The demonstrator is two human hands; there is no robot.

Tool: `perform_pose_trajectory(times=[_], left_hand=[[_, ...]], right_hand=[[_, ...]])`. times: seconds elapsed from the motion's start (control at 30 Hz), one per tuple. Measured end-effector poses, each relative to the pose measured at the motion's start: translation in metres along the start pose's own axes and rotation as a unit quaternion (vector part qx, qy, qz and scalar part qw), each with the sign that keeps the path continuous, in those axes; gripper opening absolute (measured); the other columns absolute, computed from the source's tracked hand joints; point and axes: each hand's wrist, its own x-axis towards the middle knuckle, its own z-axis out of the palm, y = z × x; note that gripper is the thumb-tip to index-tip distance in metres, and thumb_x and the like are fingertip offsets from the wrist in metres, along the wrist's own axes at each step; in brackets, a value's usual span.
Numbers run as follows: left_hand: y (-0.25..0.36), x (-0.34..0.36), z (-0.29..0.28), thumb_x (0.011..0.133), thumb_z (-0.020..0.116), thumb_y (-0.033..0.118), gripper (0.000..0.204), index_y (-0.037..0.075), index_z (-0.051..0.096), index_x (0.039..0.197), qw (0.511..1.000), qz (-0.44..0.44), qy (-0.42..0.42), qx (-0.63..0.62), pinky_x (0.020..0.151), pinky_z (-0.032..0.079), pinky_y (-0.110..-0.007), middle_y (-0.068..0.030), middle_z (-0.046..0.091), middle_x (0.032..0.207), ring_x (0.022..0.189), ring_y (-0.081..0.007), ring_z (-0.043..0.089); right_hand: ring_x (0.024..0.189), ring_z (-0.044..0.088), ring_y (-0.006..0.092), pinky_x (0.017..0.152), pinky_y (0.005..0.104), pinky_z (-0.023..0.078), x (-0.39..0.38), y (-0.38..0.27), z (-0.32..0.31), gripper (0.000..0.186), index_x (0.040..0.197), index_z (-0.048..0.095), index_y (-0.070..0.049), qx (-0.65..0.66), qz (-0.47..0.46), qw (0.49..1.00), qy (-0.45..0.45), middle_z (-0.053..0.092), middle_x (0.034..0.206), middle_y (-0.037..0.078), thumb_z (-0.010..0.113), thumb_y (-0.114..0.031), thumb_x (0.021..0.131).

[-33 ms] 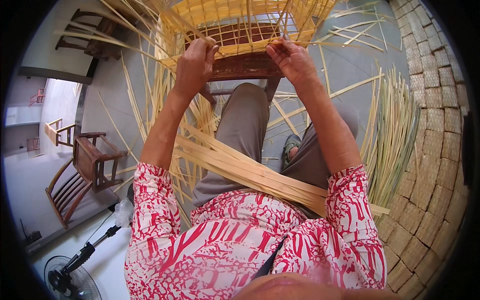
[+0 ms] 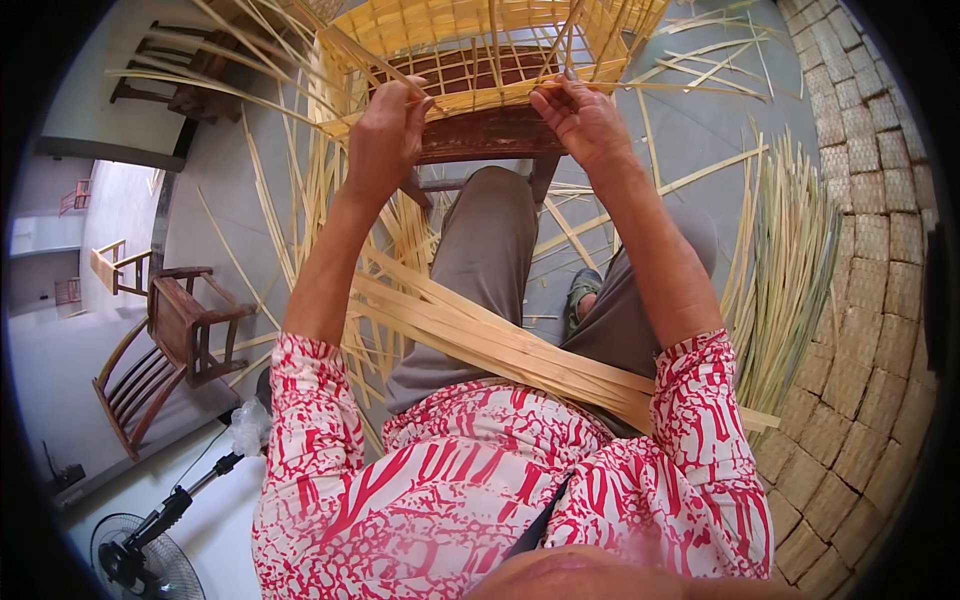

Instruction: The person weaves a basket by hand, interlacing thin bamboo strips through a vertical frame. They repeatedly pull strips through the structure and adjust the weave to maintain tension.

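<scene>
hands pinch yellow basket

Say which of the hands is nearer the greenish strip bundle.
Right. The right hand, on the near edge of the woven basket, is left of the strip bundle; the left hand is farther left along it.

Carries a yellow open-weave basket on a reddish-brown wooden worktop; shows worn wood along the worktop's near edge, just below the weave; bears, on the grey floor, loose pale strips crossing at angles beyond the worktop's right edge, and farther right a dense bundle of greenish strips; holds more slender strips off the worktop's left edge; supports a slatted brown chair toward the floor's left edge.
</scene>
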Motion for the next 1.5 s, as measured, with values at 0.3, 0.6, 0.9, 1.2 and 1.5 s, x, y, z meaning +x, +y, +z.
perform_pose_trajectory(times=[0.3, 0.6, 0.9, 1.2, 1.5], left_hand=[[0.034, -0.013, 0.034, 0.084, 0.074, 0.018, 0.033, 0.011, 0.062, 0.115, 0.986, -0.108, -0.011, 0.126, 0.056, 0.053, -0.042, -0.0112, 0.069, 0.072, 0.064, -0.0323, 0.069], [0.024, 0.005, 0.048, 0.079, 0.071, 0.024, 0.019, 0.006, 0.065, 0.083, 0.976, -0.178, -0.027, 0.12, 0.059, 0.054, -0.048, -0.0164, 0.067, 0.065, 0.064, -0.0381, 0.068], [0.012, 0.005, 0.05, 0.081, 0.067, 0.023, 0.02, 0.005, 0.062, 0.086, 0.981, -0.129, -0.049, 0.137, 0.058, 0.054, -0.05, -0.0191, 0.066, 0.064, 0.063, -0.0401, 0.068], [0.011, 0.007, 0.047, 0.086, 0.069, 0.023, 0.022, 0.005, 0.062, 0.095, 0.983, -0.091, -0.079, 0.138, 0.059, 0.054, -0.048, -0.0178, 0.069, 0.072, 0.069, -0.0392, 0.069], [0.035, -0.001, 0.035, 0.089, 0.071, 0.004, 0.03, 0.009, 0.068, 0.118, 0.995, 0.094, 0.024, 0.024, 0.08, 0.059, -0.037, -0.0096, 0.069, 0.111, 0.098, -0.0287, 0.07]], right_hand=[[0.09, 0.067, 0.0237, 0.087, 0.0395, 0.063, -0.016, 0.004, 0.011, 0.019, 0.104, 0.059, 0.004, -0.009, 0.0, 1.0, 0.011, 0.063, 0.098, 0.014, 0.057, -0.015, 0.104], [0.09, 0.066, 0.0235, 0.085, 0.0386, 0.063, -0.015, 0.006, 0.01, 0.02, 0.105, 0.058, 0.005, -0.008, 0.0, 1.0, -0.014, 0.063, 0.098, 0.014, 0.057, -0.015, 0.104], [0.092, 0.067, 0.022, 0.091, 0.0377, 0.062, -0.013, 0.006, 0.007, 0.017, 0.105, 0.061, 0.003, -0.004, 0.003, 1.0, -0.011, 0.064, 0.097, 0.012, 0.058, -0.013, 0.104], [0.092, 0.069, 0.0231, 0.092, 0.0387, 0.062, -0.008, 0.003, 0.0, 0.015, 0.105, 0.062, 0.004, 0.011, 0.0, 1.0, -0.01, 0.066, 0.096, 0.013, 0.058, -0.011, 0.103], [0.088, 0.066, 0.0208, 0.084, 0.0368, 0.061, -0.016, 0.0, 0.009, 0.014, 0.104, 0.061, -0.001, 0.006, -0.009, 1.0, 0.011, 0.064, 0.093, 0.009, 0.061, -0.016, 0.102]])
